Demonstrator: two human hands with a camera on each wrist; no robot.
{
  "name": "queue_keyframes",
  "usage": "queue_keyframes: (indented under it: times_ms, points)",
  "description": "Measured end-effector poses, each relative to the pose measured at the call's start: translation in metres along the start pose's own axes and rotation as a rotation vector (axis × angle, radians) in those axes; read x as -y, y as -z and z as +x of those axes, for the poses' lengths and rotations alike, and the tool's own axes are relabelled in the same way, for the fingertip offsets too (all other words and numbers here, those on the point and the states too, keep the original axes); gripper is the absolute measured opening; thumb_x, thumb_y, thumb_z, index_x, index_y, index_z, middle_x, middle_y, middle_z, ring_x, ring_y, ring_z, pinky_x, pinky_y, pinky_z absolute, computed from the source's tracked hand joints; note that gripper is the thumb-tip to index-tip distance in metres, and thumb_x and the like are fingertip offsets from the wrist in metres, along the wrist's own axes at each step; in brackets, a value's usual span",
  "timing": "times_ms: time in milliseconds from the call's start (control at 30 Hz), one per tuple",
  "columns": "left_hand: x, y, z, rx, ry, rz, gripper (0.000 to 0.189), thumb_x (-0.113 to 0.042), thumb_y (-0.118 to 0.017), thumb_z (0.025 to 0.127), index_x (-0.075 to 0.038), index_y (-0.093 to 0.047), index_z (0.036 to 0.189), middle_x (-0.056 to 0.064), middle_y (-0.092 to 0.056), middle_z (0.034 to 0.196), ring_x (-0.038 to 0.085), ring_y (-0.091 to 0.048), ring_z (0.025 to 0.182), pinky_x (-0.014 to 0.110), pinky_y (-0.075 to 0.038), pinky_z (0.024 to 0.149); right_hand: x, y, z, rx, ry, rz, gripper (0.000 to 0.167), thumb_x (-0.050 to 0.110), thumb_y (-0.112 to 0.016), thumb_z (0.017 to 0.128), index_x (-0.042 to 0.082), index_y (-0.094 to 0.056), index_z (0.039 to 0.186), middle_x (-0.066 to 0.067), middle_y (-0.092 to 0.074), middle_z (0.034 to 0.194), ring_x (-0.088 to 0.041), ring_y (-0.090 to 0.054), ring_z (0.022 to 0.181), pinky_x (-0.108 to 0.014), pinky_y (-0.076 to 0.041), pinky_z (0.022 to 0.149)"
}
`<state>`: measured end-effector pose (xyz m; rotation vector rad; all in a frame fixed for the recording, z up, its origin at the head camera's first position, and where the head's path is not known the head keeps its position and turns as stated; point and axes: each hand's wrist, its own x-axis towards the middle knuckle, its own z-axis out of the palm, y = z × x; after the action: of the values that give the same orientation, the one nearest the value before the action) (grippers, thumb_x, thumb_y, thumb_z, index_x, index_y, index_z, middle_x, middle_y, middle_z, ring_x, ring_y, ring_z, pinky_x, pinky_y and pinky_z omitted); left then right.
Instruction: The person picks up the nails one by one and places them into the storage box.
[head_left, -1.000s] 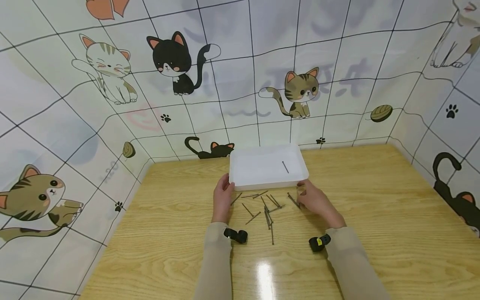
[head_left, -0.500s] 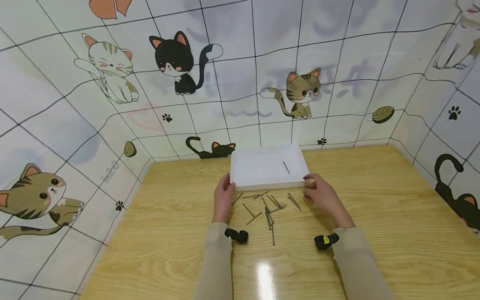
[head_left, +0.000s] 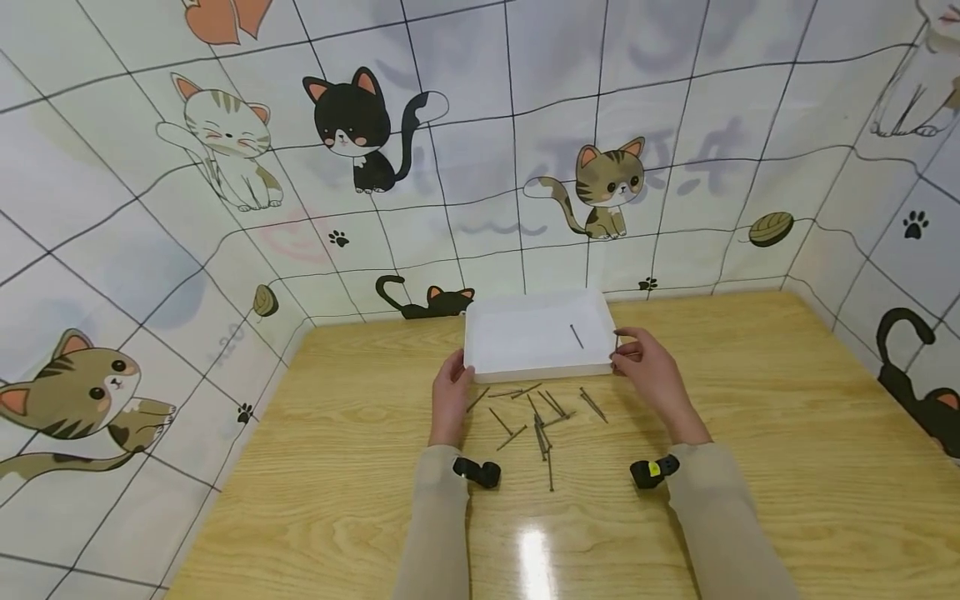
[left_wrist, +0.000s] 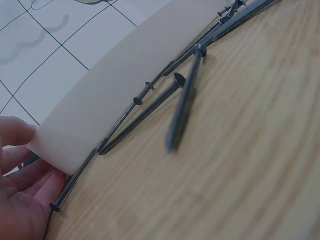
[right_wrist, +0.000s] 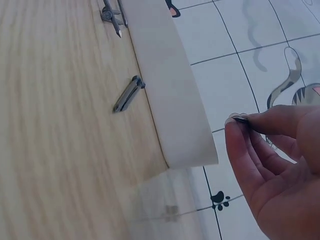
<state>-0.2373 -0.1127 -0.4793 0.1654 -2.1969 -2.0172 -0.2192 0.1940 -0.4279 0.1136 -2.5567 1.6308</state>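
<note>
My left hand (head_left: pixel 452 398) grips the near left corner of a shallow white tray (head_left: pixel 540 373), thumb at its front wall. In the left wrist view, fingers (left_wrist: pixel 42 187) wrap that corner, with a nail lying right beside them. At the tray's near right corner, my right hand (head_left: pixel 651 375) pinches a nail (head_left: pixel 617 340) between thumb and fingertips. The right wrist view shows this hand raised above the tray's wall, only the dark end of its nail (right_wrist: pixel 241 119) showing. One nail (head_left: pixel 576 336) lies inside the tray, toward its right side.
Several loose nails (head_left: pixel 542 437) lie scattered on the wooden table (head_left: pixel 360 500) in front of the tray, between the two forearms. A pair of nails (head_left: pixel 594 406) lies apart on the right. Behind the tray stands a cat-patterned wall covering (head_left: pixel 480 167).
My right hand, with the nail, has moved from the table in front of the tray to the right, then up to its near right corner. The left hand keeps its hold.
</note>
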Motion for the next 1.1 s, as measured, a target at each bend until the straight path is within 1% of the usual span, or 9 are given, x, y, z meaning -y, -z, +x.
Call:
queue_keyframes:
  times_ms: [133, 300, 433, 600, 700, 833, 967, 1100]
  points:
    - [0.0, 0.0, 0.0, 0.0, -0.001, 0.001, 0.043, -0.022, -0.051, 0.091, -0.014, -0.044, 0.132, 0.002, -0.046, 0.13, 0.014, -0.044, 0.114, 0.035, -0.033, 0.097, 0.001, -0.006, 0.013, 0.026, 0.026, -0.003, 0.043, 0.01, -0.052, 0.089, 0.008, -0.04, 0.13, -0.015, -0.055, 0.098, -0.025, -0.06, 0.082, -0.04, -0.05, 0.072]
    - [0.0, 0.0, 0.0, -0.005, 0.013, 0.004, 0.042, -0.023, -0.051, 0.09, -0.016, -0.045, 0.131, 0.0, -0.048, 0.128, 0.013, -0.044, 0.113, 0.034, -0.033, 0.096, 0.007, -0.012, 0.028, 0.07, 0.011, -0.043, 0.044, 0.011, -0.051, 0.09, 0.006, -0.038, 0.131, -0.016, -0.054, 0.1, -0.026, -0.06, 0.082, -0.042, -0.05, 0.073]
    - [-0.001, 0.0, -0.001, 0.0, 0.008, -0.003, 0.042, -0.022, -0.051, 0.09, -0.016, -0.045, 0.131, 0.002, -0.047, 0.129, 0.014, -0.045, 0.113, 0.035, -0.033, 0.096, 0.012, -0.014, 0.039, 0.091, 0.004, -0.054, 0.044, 0.011, -0.052, 0.09, 0.007, -0.038, 0.131, -0.016, -0.055, 0.101, -0.029, -0.061, 0.083, -0.044, -0.049, 0.074]
    - [-0.001, 0.0, -0.002, -0.001, -0.002, 0.001, 0.042, -0.022, -0.05, 0.091, -0.014, -0.044, 0.132, 0.004, -0.047, 0.129, 0.016, -0.044, 0.114, 0.037, -0.034, 0.096, 0.008, -0.019, 0.05, 0.11, -0.011, -0.049, 0.045, 0.01, -0.052, 0.089, 0.006, -0.038, 0.131, -0.017, -0.055, 0.102, -0.029, -0.06, 0.083, -0.043, -0.049, 0.075]
    - [-0.001, -0.001, -0.003, 0.008, -0.005, 0.002, 0.042, -0.021, -0.049, 0.091, -0.014, -0.043, 0.132, 0.004, -0.046, 0.13, 0.016, -0.044, 0.114, 0.037, -0.033, 0.096, 0.002, -0.02, 0.054, 0.102, -0.031, -0.069, 0.044, 0.01, -0.052, 0.089, 0.006, -0.039, 0.131, -0.017, -0.055, 0.102, -0.028, -0.06, 0.083, -0.042, -0.049, 0.074]
    - [-0.001, -0.002, -0.003, 0.02, -0.011, -0.001, 0.043, -0.02, -0.049, 0.092, -0.014, -0.042, 0.133, 0.004, -0.045, 0.132, 0.017, -0.042, 0.117, 0.036, -0.033, 0.097, -0.003, -0.023, 0.056, 0.084, -0.032, -0.146, 0.043, 0.011, -0.052, 0.089, 0.006, -0.04, 0.13, -0.016, -0.057, 0.102, -0.026, -0.06, 0.083, -0.037, -0.049, 0.068]
    - [-0.001, -0.001, -0.002, 0.011, -0.014, 0.028, 0.044, -0.021, -0.048, 0.092, -0.014, -0.041, 0.135, 0.002, -0.043, 0.133, 0.016, -0.04, 0.12, 0.034, -0.032, 0.098, -0.002, -0.027, 0.058, 0.084, -0.027, -0.253, 0.041, 0.012, -0.052, 0.088, 0.004, -0.043, 0.127, -0.015, -0.058, 0.1, -0.026, -0.057, 0.08, -0.034, -0.045, 0.062]
    - [-0.001, -0.001, -0.001, 0.004, -0.025, 0.049, 0.044, -0.02, -0.048, 0.092, -0.013, -0.041, 0.135, 0.002, -0.044, 0.133, 0.014, -0.039, 0.121, 0.034, -0.03, 0.099, 0.0, -0.03, 0.06, 0.093, -0.023, -0.359, 0.039, 0.011, -0.053, 0.085, 0.003, -0.047, 0.123, -0.015, -0.06, 0.096, -0.024, -0.055, 0.075, -0.032, -0.042, 0.06]
